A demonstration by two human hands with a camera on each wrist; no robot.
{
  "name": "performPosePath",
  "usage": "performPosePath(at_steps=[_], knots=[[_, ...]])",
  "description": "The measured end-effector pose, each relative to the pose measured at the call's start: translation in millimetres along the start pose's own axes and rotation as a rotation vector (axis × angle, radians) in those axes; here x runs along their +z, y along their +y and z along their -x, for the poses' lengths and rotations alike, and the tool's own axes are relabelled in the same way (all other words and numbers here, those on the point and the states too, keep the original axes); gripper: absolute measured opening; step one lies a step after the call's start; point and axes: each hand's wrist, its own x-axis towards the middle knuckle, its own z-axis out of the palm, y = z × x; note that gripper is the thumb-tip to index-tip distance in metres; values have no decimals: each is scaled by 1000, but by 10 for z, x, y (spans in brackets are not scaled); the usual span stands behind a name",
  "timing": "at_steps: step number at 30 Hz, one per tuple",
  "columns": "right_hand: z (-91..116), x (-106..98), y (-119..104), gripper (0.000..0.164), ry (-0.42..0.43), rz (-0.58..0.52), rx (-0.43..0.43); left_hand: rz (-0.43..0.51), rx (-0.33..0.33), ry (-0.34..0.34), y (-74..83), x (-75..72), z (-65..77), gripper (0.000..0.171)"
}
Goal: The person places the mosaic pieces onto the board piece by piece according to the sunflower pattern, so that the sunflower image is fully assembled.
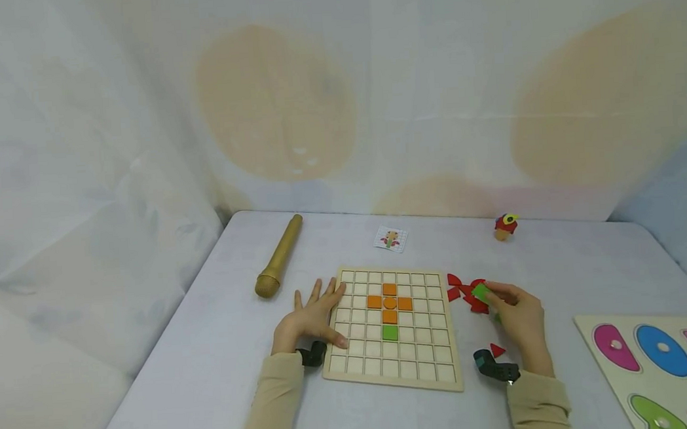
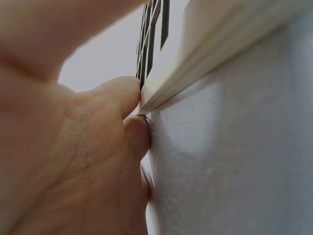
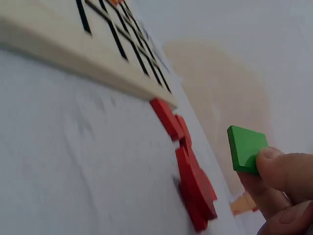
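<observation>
A wooden grid board (image 1: 425, 385) lies on the table, bearing several orange pieces in a cross around an orange round piece (image 1: 389, 303). Directly below the cross sits a green square tile (image 1: 390, 333). My left hand (image 1: 313, 318) rests with spread fingers on the board's left edge. To the right of the board, my right hand (image 1: 522, 318) pinches another green square tile (image 3: 247, 148) between thumb and fingers, raised above a small heap of red pieces (image 3: 193, 181). One red triangle (image 1: 497, 349) lies nearer to me, by the right wrist.
Behind the board lies a small pattern card (image 1: 391, 239). A gold microphone (image 1: 280, 258) is at the back left, and a small parrot figure (image 1: 505, 227) stands at the back right. A puzzle board with colored knobbed shapes (image 1: 619, 381) occupies the front right.
</observation>
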Motion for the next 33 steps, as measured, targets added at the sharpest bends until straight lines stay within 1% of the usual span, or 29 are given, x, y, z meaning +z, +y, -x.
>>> performPosePath(at_steps=[4, 9, 15, 19, 22, 26, 29, 33], knots=[[49, 106, -136, 37, -79, -42, 9, 2, 0, 9, -7, 8, -11, 126], [117, 244, -269, 34, -207, -55, -35, 2, -7, -13, 14, -16, -5, 126], [256, 426, -429, 24, -318, 17, -114, 1, -10, -13, 37, -23, 6, 124], [375, 522, -542, 18, -393, 85, -140, -17, -11, -11, 27, -7, 1, 124], [471, 577, -624, 13, -428, 125, -173, -13, -10, -10, 33, -13, 1, 125], [589, 654, -706, 5, -438, 162, -210, -14, -15, -4, 45, -28, -1, 125], [656, 711, -743, 5, -450, 198, -226, -24, -19, -2, 56, -33, 1, 124], [720, 762, -761, 10, -468, 254, -252, -27, -17, -1, 67, -41, 4, 124]])
